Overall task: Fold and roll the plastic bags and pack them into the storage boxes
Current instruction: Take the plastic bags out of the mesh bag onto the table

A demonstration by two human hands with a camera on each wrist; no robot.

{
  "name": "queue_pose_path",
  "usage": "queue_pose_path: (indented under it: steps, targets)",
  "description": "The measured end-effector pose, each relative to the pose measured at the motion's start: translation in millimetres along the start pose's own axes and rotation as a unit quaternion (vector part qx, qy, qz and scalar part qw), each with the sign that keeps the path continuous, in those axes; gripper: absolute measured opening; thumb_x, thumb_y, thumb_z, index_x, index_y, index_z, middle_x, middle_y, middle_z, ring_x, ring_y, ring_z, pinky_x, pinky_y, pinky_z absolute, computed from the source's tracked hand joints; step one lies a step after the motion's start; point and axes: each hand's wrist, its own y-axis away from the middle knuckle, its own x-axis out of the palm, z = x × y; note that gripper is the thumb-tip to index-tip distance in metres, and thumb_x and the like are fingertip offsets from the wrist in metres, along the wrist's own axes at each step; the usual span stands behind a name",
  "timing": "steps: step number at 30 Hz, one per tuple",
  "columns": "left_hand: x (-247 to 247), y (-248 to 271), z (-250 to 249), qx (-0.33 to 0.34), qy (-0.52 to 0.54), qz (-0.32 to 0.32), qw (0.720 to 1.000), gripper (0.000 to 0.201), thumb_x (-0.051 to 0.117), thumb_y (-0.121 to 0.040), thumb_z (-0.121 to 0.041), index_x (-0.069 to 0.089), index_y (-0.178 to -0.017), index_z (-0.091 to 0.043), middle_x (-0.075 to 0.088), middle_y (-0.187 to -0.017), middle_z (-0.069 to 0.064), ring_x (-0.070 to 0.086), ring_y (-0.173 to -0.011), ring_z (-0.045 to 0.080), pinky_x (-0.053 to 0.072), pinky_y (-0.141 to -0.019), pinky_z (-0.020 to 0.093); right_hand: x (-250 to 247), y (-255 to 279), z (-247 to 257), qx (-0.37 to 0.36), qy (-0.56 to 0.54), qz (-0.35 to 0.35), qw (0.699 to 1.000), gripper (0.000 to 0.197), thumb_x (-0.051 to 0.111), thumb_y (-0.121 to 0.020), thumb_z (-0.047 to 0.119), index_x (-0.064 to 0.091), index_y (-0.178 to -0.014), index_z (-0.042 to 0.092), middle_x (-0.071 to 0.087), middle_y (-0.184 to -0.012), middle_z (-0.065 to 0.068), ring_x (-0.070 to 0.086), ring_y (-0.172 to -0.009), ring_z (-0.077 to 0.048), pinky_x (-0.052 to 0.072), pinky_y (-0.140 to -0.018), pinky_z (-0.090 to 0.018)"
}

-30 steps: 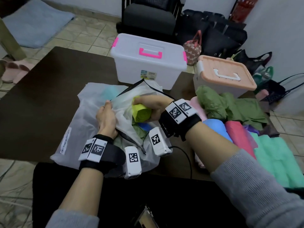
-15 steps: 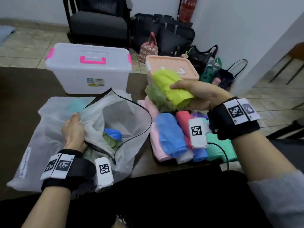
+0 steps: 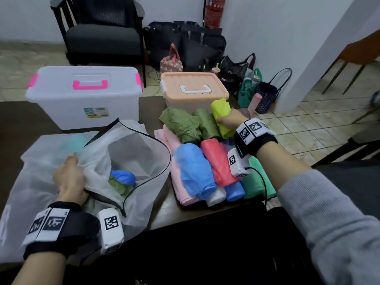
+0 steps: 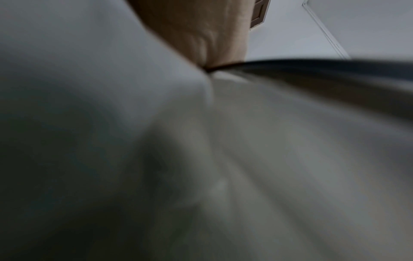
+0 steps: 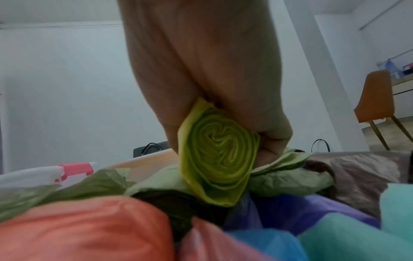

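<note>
My right hand (image 3: 227, 120) grips a rolled yellow-green plastic bag (image 3: 221, 112), held low over the pile of rolled bags (image 3: 205, 161) on the table's right side, in front of the peach-lidded storage box (image 3: 194, 87). In the right wrist view the roll's spiral end (image 5: 220, 155) shows below my fingers (image 5: 274, 134). My left hand (image 3: 70, 177) grips the rim of a white mesh bag (image 3: 131, 153) that holds a blue bag (image 3: 123, 176) and a green one. The clear box with pink latches (image 3: 86, 95) stands shut behind it. The left wrist view is blurred fabric.
The dark table (image 3: 20, 120) ends just right of the pile. On the floor beyond stand a black armchair (image 3: 102, 33), several handbags (image 3: 246, 79) and a white pillar (image 3: 308, 48). An orange chair (image 3: 359, 52) is at far right.
My right hand lifted the yellow-green roll out of the mesh bag, carried it right and lowered it onto the pile by the peach box. The left hand kept its hold on the mesh bag.
</note>
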Motion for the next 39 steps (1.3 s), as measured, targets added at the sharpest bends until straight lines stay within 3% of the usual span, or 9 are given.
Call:
queue_pose_path:
  steps: [5, 10, 14, 17, 20, 27, 30, 34, 39]
  targets:
    - [1, 1, 0, -0.002, 0.005, 0.000, 1.000, 0.047, 0.046, -0.091, -0.035, 0.053, -0.125, -0.002, 0.057, -0.125, 0.013, 0.056, -0.110, 0.030, 0.044, -0.094, 0.037, 6, -7, -6, 0.013, -0.006, -0.043, 0.999, 0.052, 0.061, -0.087, 0.025, 0.045, -0.129, -0.002, 0.052, -0.130, -0.017, 0.052, -0.117, -0.032, 0.041, -0.085, -0.031]
    - [2, 1, -1, -0.004, 0.005, -0.002, 1.000, 0.049, 0.048, -0.090, -0.038, 0.052, -0.125, -0.003, 0.058, -0.123, 0.012, 0.056, -0.107, 0.029, 0.044, -0.098, 0.040, 3, -13, -14, 0.023, 0.005, -0.079, 0.997, 0.054, 0.064, -0.083, 0.028, 0.047, -0.124, -0.004, 0.052, -0.126, -0.021, 0.052, -0.114, -0.036, 0.045, -0.089, -0.037]
    - [2, 3, -2, -0.019, 0.012, -0.007, 1.000, 0.050, 0.048, -0.091, -0.038, 0.051, -0.127, -0.004, 0.057, -0.120, 0.010, 0.056, -0.107, 0.028, 0.044, -0.097, 0.039, 1, -15, -24, 0.026, 0.001, -0.096, 0.995, 0.051, 0.063, -0.082, 0.019, 0.044, -0.123, -0.003, 0.050, -0.126, -0.022, 0.052, -0.113, -0.037, 0.041, -0.082, -0.034]
    - [2, 6, -4, -0.023, 0.017, -0.002, 1.000, 0.049, 0.047, -0.091, -0.039, 0.051, -0.125, -0.004, 0.058, -0.120, 0.009, 0.056, -0.104, 0.027, 0.045, -0.093, 0.038, 3, -15, -30, 0.031, 0.011, -0.114, 0.993, 0.048, 0.060, -0.082, 0.012, 0.040, -0.124, -0.002, 0.050, -0.125, -0.023, 0.052, -0.113, -0.038, 0.042, -0.085, -0.038]
    - [3, 10, -6, -0.022, 0.033, 0.007, 0.999, 0.046, 0.045, -0.095, -0.035, 0.049, -0.129, -0.003, 0.056, -0.116, 0.008, 0.051, -0.095, 0.020, 0.040, -0.079, 0.030, 9, -15, -30, 0.036, 0.049, -0.131, 0.990, 0.046, 0.056, -0.084, 0.009, 0.038, -0.126, 0.002, 0.049, -0.127, -0.023, 0.051, -0.116, -0.039, 0.042, -0.093, -0.044]
    - [2, 11, -6, -0.017, 0.038, 0.011, 0.999, 0.047, 0.045, -0.096, -0.033, 0.046, -0.132, -0.002, 0.055, -0.126, 0.011, 0.048, -0.094, 0.018, 0.037, -0.078, 0.028, 17, -19, -30, 0.082, 0.100, -0.199, 0.971, 0.042, 0.047, -0.093, 0.008, 0.034, -0.133, 0.007, 0.044, -0.132, -0.022, 0.044, -0.122, -0.036, 0.037, -0.097, -0.047]
    - [2, 11, -6, -0.010, 0.029, 0.010, 0.999, 0.047, 0.043, -0.097, -0.032, 0.047, -0.131, -0.001, 0.055, -0.124, 0.012, 0.046, -0.094, 0.018, 0.035, -0.077, 0.027, 15, -22, -39, 0.082, 0.106, -0.172, 0.976, 0.053, 0.050, -0.092, 0.007, 0.027, -0.140, 0.008, 0.045, -0.133, -0.023, 0.044, -0.124, -0.036, 0.037, -0.100, -0.048]
    - [2, 11, -6, -0.013, 0.031, 0.012, 0.999, 0.046, 0.044, -0.097, -0.032, 0.046, -0.131, -0.002, 0.054, -0.130, 0.013, 0.048, -0.095, 0.019, 0.037, -0.078, 0.028, 20, -22, -44, 0.092, 0.088, -0.113, 0.985, 0.054, 0.058, -0.088, 0.010, 0.031, -0.134, 0.003, 0.042, -0.135, -0.026, 0.041, -0.126, -0.040, 0.037, -0.104, -0.048]
    - [3, 10, -6, -0.022, 0.042, 0.009, 0.999, 0.045, 0.045, -0.096, -0.032, 0.048, -0.130, -0.004, 0.055, -0.116, 0.009, 0.049, -0.095, 0.020, 0.039, -0.079, 0.030, 16, -21, -43, 0.066, 0.045, -0.072, 0.994, 0.054, 0.061, -0.088, 0.017, 0.035, -0.130, -0.003, 0.047, -0.131, -0.025, 0.048, -0.120, -0.038, 0.041, -0.090, -0.037]
